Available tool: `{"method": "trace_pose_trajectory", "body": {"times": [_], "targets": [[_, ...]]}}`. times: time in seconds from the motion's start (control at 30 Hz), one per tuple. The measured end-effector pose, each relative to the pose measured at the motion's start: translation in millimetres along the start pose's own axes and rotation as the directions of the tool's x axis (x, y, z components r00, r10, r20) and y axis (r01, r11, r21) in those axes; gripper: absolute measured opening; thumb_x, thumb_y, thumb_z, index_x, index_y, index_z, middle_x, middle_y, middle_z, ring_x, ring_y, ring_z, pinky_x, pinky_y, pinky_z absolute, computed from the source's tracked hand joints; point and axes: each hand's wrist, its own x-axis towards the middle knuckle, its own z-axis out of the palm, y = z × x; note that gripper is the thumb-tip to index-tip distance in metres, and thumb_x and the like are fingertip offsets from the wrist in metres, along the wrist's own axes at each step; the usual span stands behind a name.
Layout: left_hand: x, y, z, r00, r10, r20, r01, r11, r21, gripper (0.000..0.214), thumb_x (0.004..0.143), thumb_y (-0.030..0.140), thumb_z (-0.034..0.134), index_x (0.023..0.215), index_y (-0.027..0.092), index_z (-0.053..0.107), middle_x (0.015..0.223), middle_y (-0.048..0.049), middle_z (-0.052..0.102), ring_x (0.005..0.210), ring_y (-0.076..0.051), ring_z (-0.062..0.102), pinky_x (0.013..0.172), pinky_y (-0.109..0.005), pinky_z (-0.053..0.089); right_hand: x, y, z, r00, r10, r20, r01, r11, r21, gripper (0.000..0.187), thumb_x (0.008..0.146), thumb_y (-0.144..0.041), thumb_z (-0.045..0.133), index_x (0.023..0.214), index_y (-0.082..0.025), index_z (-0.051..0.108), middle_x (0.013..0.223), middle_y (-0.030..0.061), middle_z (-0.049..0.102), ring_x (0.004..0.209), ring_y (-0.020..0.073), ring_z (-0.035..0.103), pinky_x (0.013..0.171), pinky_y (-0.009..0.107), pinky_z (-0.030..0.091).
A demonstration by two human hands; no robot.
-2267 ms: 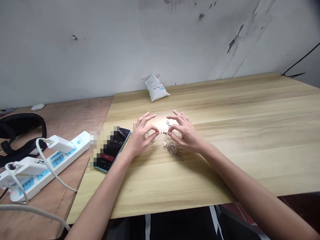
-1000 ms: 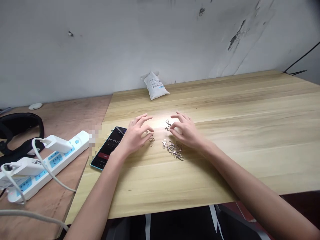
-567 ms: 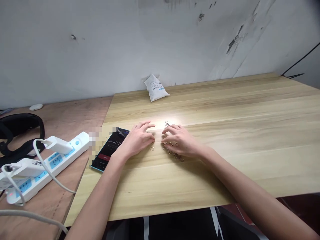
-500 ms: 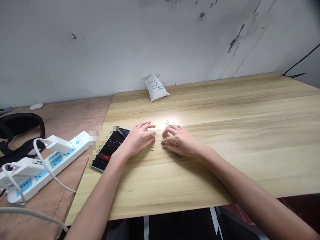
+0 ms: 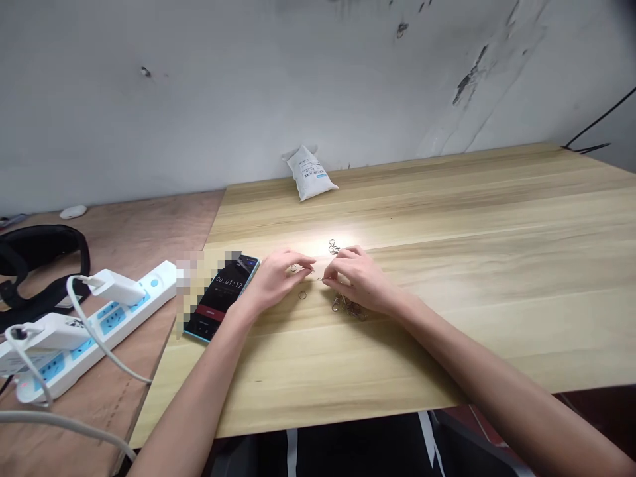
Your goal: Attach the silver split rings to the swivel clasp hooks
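Observation:
My left hand (image 5: 281,273) is closed in a pinch, with a small metal ring (image 5: 312,269) at its fingertips. Facing it, my right hand (image 5: 356,277) pinches a tiny metal clasp (image 5: 320,279); its exact shape is hard to see. A loose metal ring (image 5: 303,295) lies on the table below my left fingers, and another ring (image 5: 293,268) shows beside them. Under my right hand is a heap of metal clasps (image 5: 354,309), partly covered by the palm. Beyond the right fingers lie a few metal clasps with rings (image 5: 332,248).
To the left, a phone (image 5: 218,298) with a running timer lies on the wooden table (image 5: 447,232). A white plastic parcel (image 5: 312,175) rests near the wall. On the lower brown surface are a power strip (image 5: 112,321) with plugged-in chargers and a black strap (image 5: 42,265).
My right hand has lifted from the heap, pinching a small clasp and uncovering more of the pile. The fingers of my left hand have closed into a pinch on a ring.

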Motion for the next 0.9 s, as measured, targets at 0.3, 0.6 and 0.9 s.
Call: {"method": "trace_pose_trajectory", "body": {"times": [0.3, 0.6, 0.9], "targets": [[-0.1, -6.4, 4.8, 0.998, 0.057, 0.030, -0.060, 0.993, 0.097, 0.011, 0.089, 0.024, 0.064, 0.092, 0.025, 0.074, 0.084, -0.0022, 0.073, 0.085, -0.020, 0.063, 0.077, -0.037, 0.049, 0.4, 7.2, 3.6, 0.995, 0.092, -0.025, -0.089, 0.991, 0.096, 0.008, 0.091, -0.022, 0.061, 0.084, -0.020, 0.062, 0.070, -0.0008, 0.067, 0.066, 0.0142, 0.059, 0.083, 0.032, 0.038], [-0.8, -4.1, 5.3, 1.000, 0.006, 0.007, -0.006, 0.996, 0.091, 0.008, 0.088, 0.023, 0.065, 0.089, 0.024, 0.074, 0.082, -0.0015, 0.071, 0.083, -0.019, 0.061, 0.073, -0.034, 0.047, 0.3, 8.0, 3.9, 0.999, 0.048, 0.023, -0.050, 0.995, 0.083, 0.014, 0.092, -0.014, 0.054, 0.093, -0.020, 0.067, 0.081, 0.0029, 0.072, 0.076, 0.0173, 0.060, 0.076, 0.031, 0.036], [-1.5, -3.2, 5.2, 1.000, -0.003, -0.008, 0.004, 0.998, 0.056, 0.009, 0.089, 0.023, 0.064, 0.092, 0.024, 0.073, 0.090, -0.0016, 0.073, 0.088, -0.019, 0.064, 0.077, -0.035, 0.049, -0.1, 7.4, 2.7, 0.997, 0.075, 0.037, -0.076, 0.996, 0.040, 0.017, 0.091, -0.014, 0.055, 0.104, -0.019, 0.065, 0.087, 0.0046, 0.073, 0.081, 0.0183, 0.063, 0.081, 0.033, 0.038]]}}
